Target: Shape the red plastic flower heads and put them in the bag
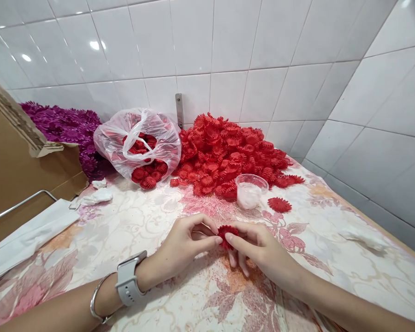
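Note:
Between my two hands is a small dark red artificial flower (pixel 227 236) with a scalloped edge, held just above the table. My left hand (pixel 190 237), with a watch and a bangle on its wrist, pinches the flower's left edge between thumb and fingertips. From the other side, my right hand (pixel 254 244) grips it with the thumb on top and the index finger behind; its other fingers hang below. Beyond the hands stands a clear plastic cup (pixel 251 191) with a whitish substance inside. A single red flower piece (pixel 279 204) lies to the right of the cup.
A large heap of red flower pieces (pixel 228 157) rests against the tiled wall. Left of it sit a translucent plastic bag (pixel 114 143) of red flowers, a purple flower heap (pixel 65 124) and a cardboard box (pixel 24 157). A floral cloth (pixel 131 230) covers the table.

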The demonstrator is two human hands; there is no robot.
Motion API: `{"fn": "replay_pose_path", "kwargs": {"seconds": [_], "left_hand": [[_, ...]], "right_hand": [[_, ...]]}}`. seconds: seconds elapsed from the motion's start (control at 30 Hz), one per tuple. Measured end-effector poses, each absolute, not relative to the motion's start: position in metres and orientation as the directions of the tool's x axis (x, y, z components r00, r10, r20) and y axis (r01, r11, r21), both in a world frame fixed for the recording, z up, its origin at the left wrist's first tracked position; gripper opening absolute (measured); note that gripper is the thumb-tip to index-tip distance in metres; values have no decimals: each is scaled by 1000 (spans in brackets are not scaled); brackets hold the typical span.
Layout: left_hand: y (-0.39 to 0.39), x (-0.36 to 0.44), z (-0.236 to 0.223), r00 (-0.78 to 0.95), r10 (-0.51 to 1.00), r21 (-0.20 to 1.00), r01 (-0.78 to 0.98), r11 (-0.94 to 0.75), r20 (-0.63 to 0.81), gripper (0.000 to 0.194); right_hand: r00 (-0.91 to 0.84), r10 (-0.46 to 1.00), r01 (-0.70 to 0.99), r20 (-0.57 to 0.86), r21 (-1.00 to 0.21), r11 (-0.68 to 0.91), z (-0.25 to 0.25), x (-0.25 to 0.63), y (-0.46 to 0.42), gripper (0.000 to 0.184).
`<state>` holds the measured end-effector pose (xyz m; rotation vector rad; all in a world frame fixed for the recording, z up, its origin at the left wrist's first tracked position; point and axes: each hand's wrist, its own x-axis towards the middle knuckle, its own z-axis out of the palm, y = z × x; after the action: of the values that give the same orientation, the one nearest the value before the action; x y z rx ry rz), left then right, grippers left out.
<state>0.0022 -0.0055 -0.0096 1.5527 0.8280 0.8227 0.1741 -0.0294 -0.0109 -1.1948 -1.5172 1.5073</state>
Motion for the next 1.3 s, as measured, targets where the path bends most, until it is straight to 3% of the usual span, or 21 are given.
{"fn": "replay_pose_path", "kwargs": {"seconds": [0.2, 0.5, 0.7, 0.8, 1.0, 1.3], "left_hand": [[-5, 2, -10, 529, 845, 987, 78, -137, 75, 6], [-8, 1, -9, 525, 846, 979, 110, -172, 90, 9], [-12, 3, -7, 493, 858, 966, 116, -229, 144, 4], [-13, 3, -4, 489, 854, 929, 203, -309, 177, 3], [1, -2, 4, 577, 761, 736, 369, -568, 299, 11], [32, 6, 11, 481, 789, 738, 356, -573, 381, 16]], "right_hand": [[-345, 927, 147, -149, -984, -104, -12, 174, -31, 20], [-322, 945, 203, -59, -979, 8, -17, 175, -33, 20], [-314, 940, 141, -133, -986, -92, -19, 171, -29, 24], [-304, 941, 129, -150, -985, -115, -21, 169, -26, 26], [-301, 953, 146, -29, -989, 16, -16, 167, -17, 23], [-239, 970, 139, 50, -987, 85, -6, 157, 12, 13]]}}
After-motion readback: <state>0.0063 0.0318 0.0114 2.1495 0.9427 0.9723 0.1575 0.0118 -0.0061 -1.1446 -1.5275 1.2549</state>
